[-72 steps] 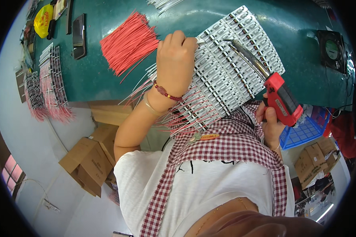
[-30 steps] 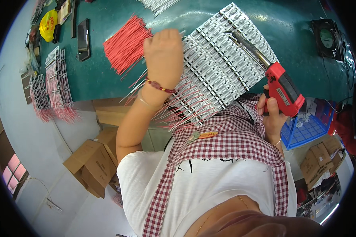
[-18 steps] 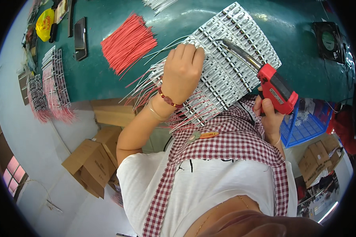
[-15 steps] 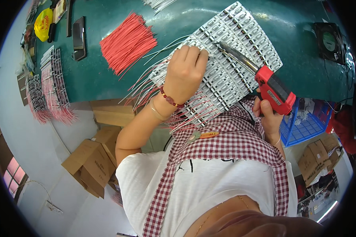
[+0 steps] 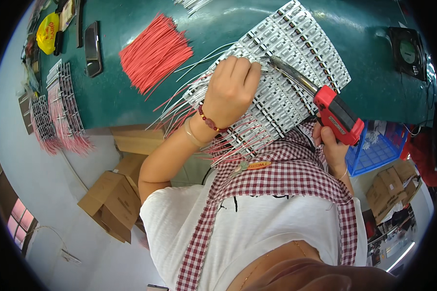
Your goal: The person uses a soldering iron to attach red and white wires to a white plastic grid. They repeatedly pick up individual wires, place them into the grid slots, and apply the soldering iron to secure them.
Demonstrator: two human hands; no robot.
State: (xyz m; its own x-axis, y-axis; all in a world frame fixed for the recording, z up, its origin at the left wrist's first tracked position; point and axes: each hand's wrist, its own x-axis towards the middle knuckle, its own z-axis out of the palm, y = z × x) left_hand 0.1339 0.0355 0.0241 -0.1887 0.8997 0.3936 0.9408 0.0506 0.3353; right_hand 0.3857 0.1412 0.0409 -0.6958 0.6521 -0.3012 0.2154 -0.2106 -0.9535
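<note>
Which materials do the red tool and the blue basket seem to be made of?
Red tool: its red shell is likely smooth plastic, evenly coloured; the front tube shines grey, so probably metal. Blue basket: likely smooth plastic, given uniform colour and open grid.

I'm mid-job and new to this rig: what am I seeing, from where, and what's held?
No machine here: these are a person's bare hands, seen from above by a head-worn fisheye camera, which bends straight edges. The right hand grips a red-and-black gun-shaped tool with a metal tip. The left hand is over a silver-grey panel of small repeated parts; its fingertips are partly hidden, so I can't tell what it pinches. The green table also bears a bundle of thin red wires.
</note>
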